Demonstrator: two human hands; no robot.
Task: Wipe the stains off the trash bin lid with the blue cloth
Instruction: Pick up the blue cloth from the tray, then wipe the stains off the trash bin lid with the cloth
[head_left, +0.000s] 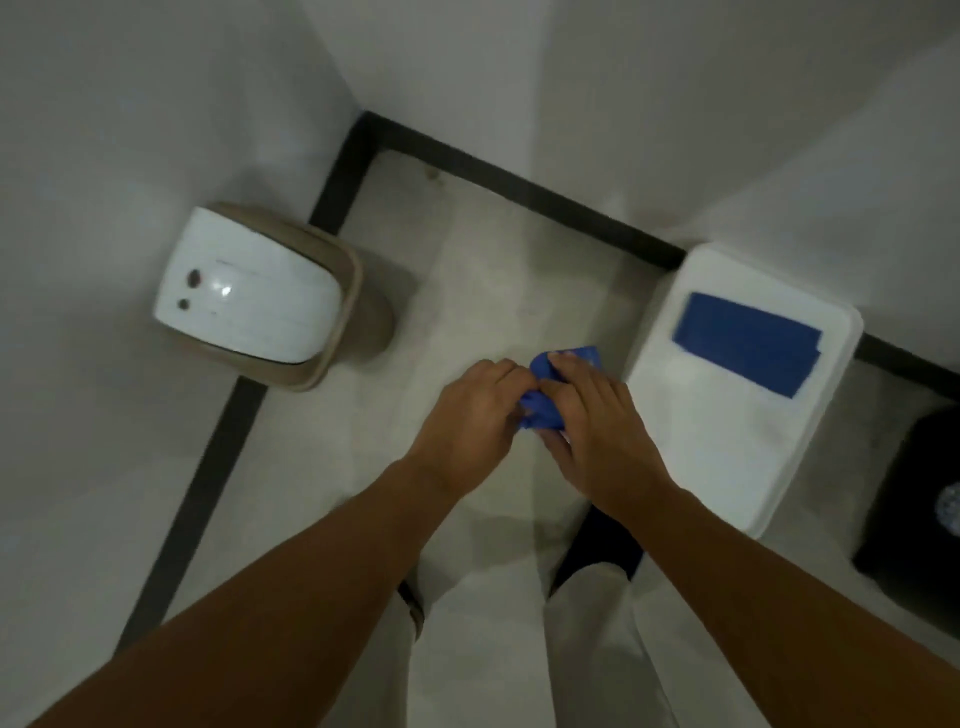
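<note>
A small trash bin with a beige body and a white domed lid stands on the floor against the left wall. Two dark stains mark the lid's left part. The blue cloth is bunched up between my hands, above the floor in the middle of the view. My left hand grips its left side and my right hand covers its right side. Both hands are well to the right of the bin and apart from it.
A white box stands at the right with a flat blue patch on its top. A black object sits at the far right edge. Dark skirting lines the walls. My light trousers and a dark shoe show below.
</note>
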